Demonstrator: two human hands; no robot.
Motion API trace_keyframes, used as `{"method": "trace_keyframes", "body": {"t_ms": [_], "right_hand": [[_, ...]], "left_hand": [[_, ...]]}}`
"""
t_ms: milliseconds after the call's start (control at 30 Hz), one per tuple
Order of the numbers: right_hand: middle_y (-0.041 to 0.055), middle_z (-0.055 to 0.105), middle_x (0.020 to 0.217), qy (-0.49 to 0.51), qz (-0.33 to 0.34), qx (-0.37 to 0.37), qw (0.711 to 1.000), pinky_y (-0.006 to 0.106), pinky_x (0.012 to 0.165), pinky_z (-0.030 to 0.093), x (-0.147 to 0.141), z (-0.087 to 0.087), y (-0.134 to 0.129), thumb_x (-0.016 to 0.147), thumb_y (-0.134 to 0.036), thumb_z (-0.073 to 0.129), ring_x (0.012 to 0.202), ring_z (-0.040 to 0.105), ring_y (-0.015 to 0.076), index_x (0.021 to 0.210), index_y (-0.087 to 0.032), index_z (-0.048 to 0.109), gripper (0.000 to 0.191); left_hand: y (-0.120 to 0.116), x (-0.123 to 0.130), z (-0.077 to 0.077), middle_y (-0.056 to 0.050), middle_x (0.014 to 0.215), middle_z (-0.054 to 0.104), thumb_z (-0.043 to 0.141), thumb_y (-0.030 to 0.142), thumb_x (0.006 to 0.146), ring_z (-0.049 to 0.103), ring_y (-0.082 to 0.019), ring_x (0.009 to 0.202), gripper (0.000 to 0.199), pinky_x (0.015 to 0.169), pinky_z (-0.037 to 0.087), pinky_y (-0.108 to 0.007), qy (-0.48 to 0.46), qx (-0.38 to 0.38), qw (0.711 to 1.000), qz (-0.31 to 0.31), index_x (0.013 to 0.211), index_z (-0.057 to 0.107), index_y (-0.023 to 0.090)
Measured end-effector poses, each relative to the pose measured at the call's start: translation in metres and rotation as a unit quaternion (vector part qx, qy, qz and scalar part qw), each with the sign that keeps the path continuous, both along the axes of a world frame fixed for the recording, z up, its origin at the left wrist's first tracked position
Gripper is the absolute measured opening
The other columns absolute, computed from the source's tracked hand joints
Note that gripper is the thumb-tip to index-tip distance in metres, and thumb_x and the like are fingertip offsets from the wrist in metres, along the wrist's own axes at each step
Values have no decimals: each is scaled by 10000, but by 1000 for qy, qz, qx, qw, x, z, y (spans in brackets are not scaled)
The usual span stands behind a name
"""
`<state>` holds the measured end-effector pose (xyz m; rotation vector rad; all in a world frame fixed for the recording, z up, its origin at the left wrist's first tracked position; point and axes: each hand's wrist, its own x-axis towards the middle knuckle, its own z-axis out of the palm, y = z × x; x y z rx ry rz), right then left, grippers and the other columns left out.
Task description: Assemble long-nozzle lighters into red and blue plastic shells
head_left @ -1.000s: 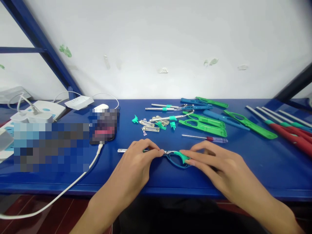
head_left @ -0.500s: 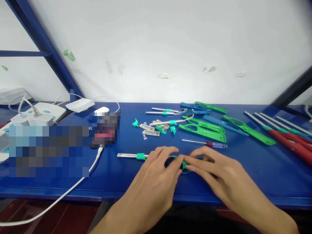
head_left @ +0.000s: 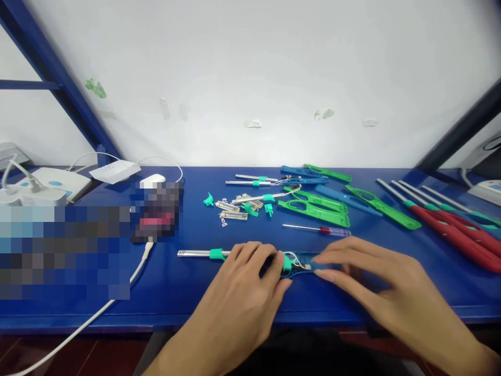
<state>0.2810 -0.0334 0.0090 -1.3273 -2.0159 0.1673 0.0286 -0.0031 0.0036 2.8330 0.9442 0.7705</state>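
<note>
A long-necked lighter with a blue handle shell (head_left: 315,257) lies along the front of the desk, its insides showing. Its metal tube (head_left: 195,254) points left and carries a teal collar (head_left: 216,254). White wires and a teal trigger piece (head_left: 288,262) show in the handle. Over the handle's left part, my left hand (head_left: 250,282) is closed, fingers pressing it and hiding that section. My right hand (head_left: 371,271) hovers at the handle's right part, slightly blurred, with thumb and forefinger apart and nothing seen between them.
Behind lie a screwdriver (head_left: 317,230), green shell halves (head_left: 313,209), clear parts (head_left: 234,214) and bare lighter tubes (head_left: 250,183). Red-handled lighters (head_left: 454,230) lie at right. At left are a white cable (head_left: 129,284), a pixelated phone-like object (head_left: 158,211) and a power strip (head_left: 58,180).
My right hand has drawn back to the right from the teal trigger piece, its fingers parting, so the wires now show. The left hand stays on the lighter. The view has shifted slightly.
</note>
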Motion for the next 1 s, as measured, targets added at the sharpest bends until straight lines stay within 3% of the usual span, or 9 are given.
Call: {"method": "trace_keyframes", "body": {"t_ms": [233, 433, 633, 800, 1000], "right_hand": [[4, 815, 1018, -18, 41, 62, 997, 266, 855, 645, -6, -6, -1, 1030, -180, 613, 896, 798, 181, 1036, -273, 806, 215], [23, 808, 1108, -56, 45, 73, 995, 272, 853, 660, 0, -12, -5, 1042, -148, 583, 938, 804, 185, 1162, -271, 792, 270], [68, 812, 1153, -139, 35, 103, 984, 330, 757, 694, -1, -13, -13, 1060, -149, 522, 925, 820, 230, 1229, -222, 760, 301], [92, 822, 1192, -182, 45, 113, 976, 356, 737, 704, -3, -10, -17, 1074, -164, 483, 958, 824, 261, 1253, -196, 754, 326], [81, 820, 1217, -166, 54, 87, 981, 348, 772, 711, -1, -11, -17, 1065, -169, 504, 970, 827, 262, 1279, -189, 758, 333]], "left_hand": [[-1, 1, 1, -141, 1205, 724, 412, 177, 1117, 681, -314, 1100, 311, 948, 602, -524, 4, 49, 999, -3, 1339, 611, 89], [-4, -1, 3, -155, 1278, 705, 404, 183, 1115, 670, -326, 1184, 323, 986, 593, -523, 20, 55, 998, -7, 1334, 627, 100], [-5, -2, 3, -166, 1391, 656, 384, 194, 1127, 600, -331, 1334, 354, 1084, 547, -538, 25, 40, 999, -9, 1392, 595, 92], [-4, -1, 0, -169, 1351, 671, 374, 147, 1117, 637, -330, 1260, 361, 1054, 552, -549, 34, 54, 998, -19, 1395, 590, 70], [-3, -1, 0, -180, 1331, 673, 363, 131, 1111, 647, -343, 1227, 368, 1028, 550, -560, 51, 61, 997, -22, 1394, 588, 64]]}}
